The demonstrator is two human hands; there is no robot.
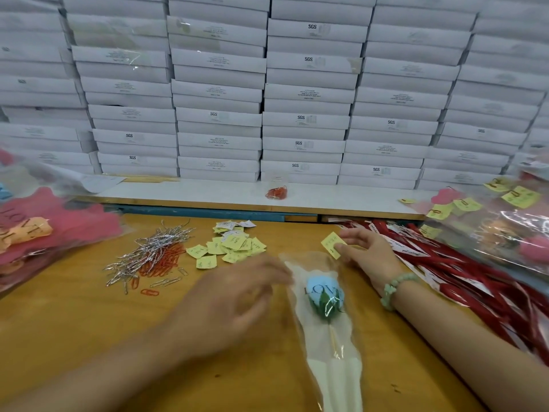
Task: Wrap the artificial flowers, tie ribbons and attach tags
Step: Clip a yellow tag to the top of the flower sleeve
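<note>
Open tabletop (74, 337) at near left; clips (154, 257) and tags (231, 246) behind, ribbons (475, 281) crowd right.

One wrapped flower (325, 298) is seen. Two hands are counted: the left hand (234, 295) just left of the flower, the right hand (367, 251) beyond its top. One tag (332, 243) is found apart at that top. More tags (228, 245), well over a dozen, are heaped left of the flower. The ties (148, 251) and clips (162, 264) farther left cannot be counted, nor the ribbons (463, 272) to its right. One bracelet (392, 289) is seen at the right wrist and one bag (277, 191) far beyond the flower. Behind the bag, boxes (306, 93) are stacked in six columns.
</note>
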